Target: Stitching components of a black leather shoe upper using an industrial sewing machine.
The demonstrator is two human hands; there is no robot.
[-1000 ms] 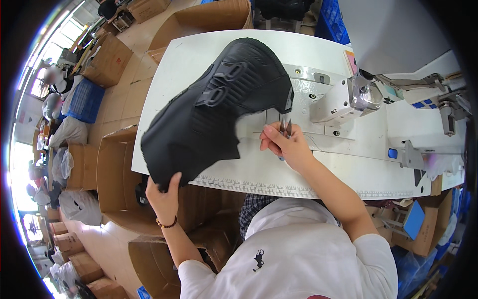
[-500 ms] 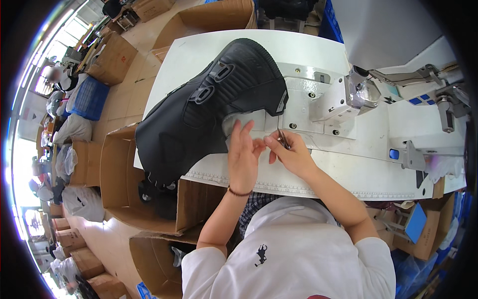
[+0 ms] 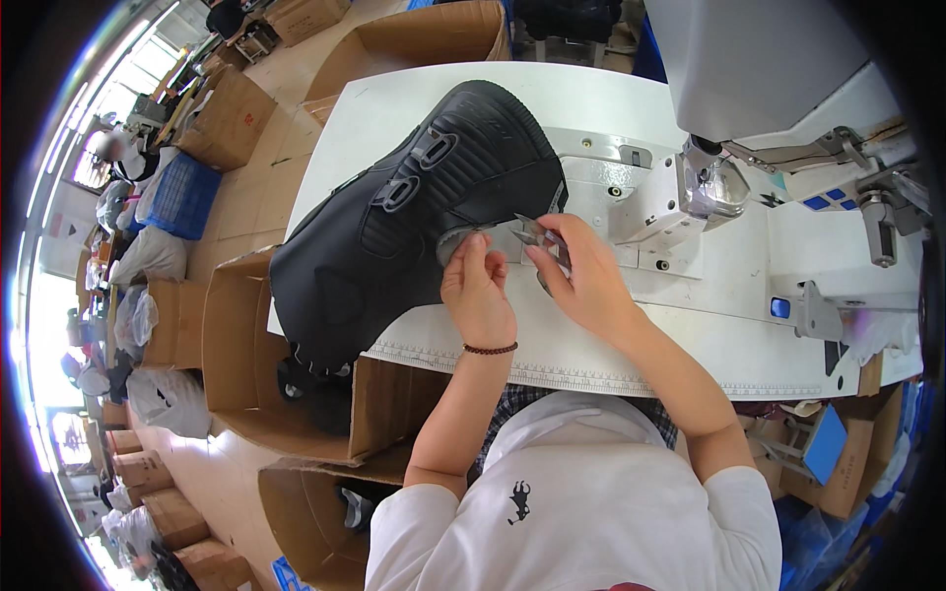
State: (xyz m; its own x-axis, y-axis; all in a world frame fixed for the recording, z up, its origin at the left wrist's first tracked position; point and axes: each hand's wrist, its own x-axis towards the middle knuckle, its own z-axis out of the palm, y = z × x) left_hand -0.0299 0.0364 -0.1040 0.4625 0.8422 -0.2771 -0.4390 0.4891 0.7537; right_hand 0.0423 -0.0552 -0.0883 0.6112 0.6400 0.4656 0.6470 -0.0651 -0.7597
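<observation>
A black boot upper (image 3: 340, 246) with two buckle loops lies on its side across the white table of a sewing machine. Thumb and fingers of my left hand (image 3: 478, 286) are pinched together at the edge of its grey lining (image 3: 450, 243); whether a thread is also between them is too small to tell. My right hand (image 3: 583, 276) is closed around small metal thread snips (image 3: 537, 236). Their blades are parted and point left, beside the upper's lower right edge, a short way from my left fingertips.
The sewing machine's arm (image 3: 680, 192) and head (image 3: 867, 187) stand to the right. A printed ruler strip (image 3: 591, 382) runs along the table's near edge. Open cardboard boxes (image 3: 236, 364) stand left of the table, one holding black pieces. Far left, a person sits among boxes and bags.
My left hand has gone from spread fingers to a pinch at the lining. My right hand has moved up and slightly right, turning the snips toward the upper's edge, their blades now parted.
</observation>
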